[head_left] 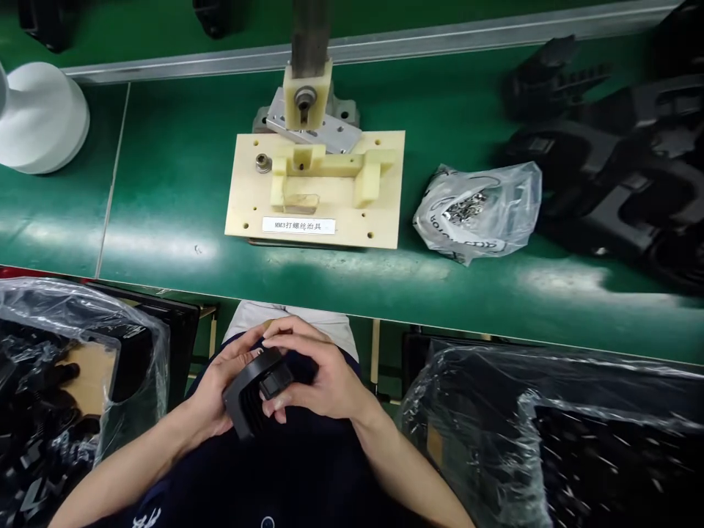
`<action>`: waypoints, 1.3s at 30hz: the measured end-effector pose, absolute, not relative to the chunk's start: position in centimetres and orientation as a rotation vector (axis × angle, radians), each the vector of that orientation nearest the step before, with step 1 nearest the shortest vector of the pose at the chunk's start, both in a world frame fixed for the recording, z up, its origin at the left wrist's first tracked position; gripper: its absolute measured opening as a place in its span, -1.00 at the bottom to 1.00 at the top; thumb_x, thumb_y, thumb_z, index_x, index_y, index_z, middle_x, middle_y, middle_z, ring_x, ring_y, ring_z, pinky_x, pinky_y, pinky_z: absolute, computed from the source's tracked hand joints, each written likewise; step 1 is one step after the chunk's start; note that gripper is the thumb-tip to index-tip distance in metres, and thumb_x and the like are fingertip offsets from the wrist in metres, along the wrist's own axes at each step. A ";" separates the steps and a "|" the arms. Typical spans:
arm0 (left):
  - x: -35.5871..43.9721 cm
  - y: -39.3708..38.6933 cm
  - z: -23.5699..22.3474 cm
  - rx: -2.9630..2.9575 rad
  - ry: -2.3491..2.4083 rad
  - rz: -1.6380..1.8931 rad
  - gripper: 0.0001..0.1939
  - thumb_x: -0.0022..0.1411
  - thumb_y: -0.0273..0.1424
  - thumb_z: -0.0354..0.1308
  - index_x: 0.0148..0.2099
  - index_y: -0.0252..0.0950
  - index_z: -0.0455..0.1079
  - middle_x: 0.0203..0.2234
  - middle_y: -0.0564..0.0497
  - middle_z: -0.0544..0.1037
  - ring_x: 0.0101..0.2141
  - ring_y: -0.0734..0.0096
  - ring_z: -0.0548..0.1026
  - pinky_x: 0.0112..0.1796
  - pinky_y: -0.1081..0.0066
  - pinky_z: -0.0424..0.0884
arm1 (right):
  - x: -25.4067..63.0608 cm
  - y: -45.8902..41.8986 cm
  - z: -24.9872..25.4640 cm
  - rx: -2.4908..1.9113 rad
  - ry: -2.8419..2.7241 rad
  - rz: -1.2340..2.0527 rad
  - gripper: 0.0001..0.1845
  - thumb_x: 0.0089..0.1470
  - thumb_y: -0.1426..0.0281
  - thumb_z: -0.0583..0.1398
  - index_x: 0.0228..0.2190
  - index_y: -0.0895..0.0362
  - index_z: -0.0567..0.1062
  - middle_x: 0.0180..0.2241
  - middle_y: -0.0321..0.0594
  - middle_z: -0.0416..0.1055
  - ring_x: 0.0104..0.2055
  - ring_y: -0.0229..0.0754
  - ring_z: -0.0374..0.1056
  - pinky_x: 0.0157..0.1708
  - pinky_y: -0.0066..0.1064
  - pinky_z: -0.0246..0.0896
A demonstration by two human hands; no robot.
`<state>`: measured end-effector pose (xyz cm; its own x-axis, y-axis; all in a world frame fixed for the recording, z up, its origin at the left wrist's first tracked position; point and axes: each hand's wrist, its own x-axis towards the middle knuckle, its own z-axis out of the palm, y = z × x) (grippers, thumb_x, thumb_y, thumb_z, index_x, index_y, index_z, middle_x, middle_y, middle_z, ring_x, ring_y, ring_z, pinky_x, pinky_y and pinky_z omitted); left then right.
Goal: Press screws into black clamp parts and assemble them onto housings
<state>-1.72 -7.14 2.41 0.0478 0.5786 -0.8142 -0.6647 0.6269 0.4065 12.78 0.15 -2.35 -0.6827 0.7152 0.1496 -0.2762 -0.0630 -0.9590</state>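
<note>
Both my hands hold a small black plastic part (256,392) over my lap, below the front edge of the green table. My left hand (217,392) cups it from the left and underneath. My right hand (316,374) wraps over its top and right side, fingers curled onto it. On the table ahead stands a cream-coloured jig plate (316,216) with raised blocks, a white label and a metal post (309,44) rising at its back. Nothing sits in the jig's cradle.
A clear plastic bag of small metal screws (476,213) lies right of the jig. Black plastic housings (616,161) pile at the far right. A white rounded object (41,117) sits far left. Plastic-lined bins of black parts flank my lap, left (60,381) and right (561,440).
</note>
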 end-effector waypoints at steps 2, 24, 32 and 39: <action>-1.3 -7.2 2.2 -0.089 1.210 0.985 -0.42 -0.05 -0.25 0.37 0.04 -0.26 0.40 -0.48 0.03 0.55 -0.59 0.38 0.50 -0.52 0.40 0.47 | 12.8 -0.4 -2.4 -0.469 -1.438 1.858 -0.48 -0.10 0.15 0.41 -0.11 0.10 0.52 -0.12 -0.10 0.43 -0.02 -0.10 0.38 0.02 -0.23 0.28; -3.1 -9.3 0.0 0.011 1.218 1.077 -0.41 0.17 -0.23 0.23 0.19 -0.33 0.22 -0.47 0.01 0.48 -0.37 0.33 0.46 -0.40 0.35 0.47 | 11.3 17.8 1.5 -0.831 -2.314 0.248 -0.51 0.07 0.03 0.26 -0.10 0.12 0.48 -0.14 -0.07 0.50 -0.05 0.01 0.42 0.02 -0.10 0.32; -3.7 -9.3 0.2 -0.013 1.212 1.155 -0.45 0.19 -0.22 0.23 0.17 -0.32 0.26 -0.46 0.01 0.49 -0.36 0.34 0.47 -0.38 0.37 0.47 | 11.3 17.1 2.4 -0.955 -2.667 0.022 -0.61 0.25 0.20 0.08 0.02 0.11 0.44 0.10 -0.03 0.36 0.17 0.07 0.23 0.10 0.00 0.17; -4.7 -8.4 -0.3 0.120 1.270 1.196 -0.55 0.23 -0.23 0.20 0.11 -0.31 0.32 -0.48 0.02 0.50 -0.38 0.36 0.47 -0.38 0.39 0.48 | 13.0 14.9 1.4 -0.936 -2.354 -0.056 -0.76 0.19 0.40 0.09 -0.15 0.11 0.50 -0.07 -0.01 0.46 0.00 0.03 0.37 -0.03 -0.03 0.31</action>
<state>-4.67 -8.38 -0.32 -0.1718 0.7320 -0.6593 -0.6143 0.4436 0.6526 13.04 14.94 1.40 -0.5724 0.6126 0.5451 0.6377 0.7504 -0.1737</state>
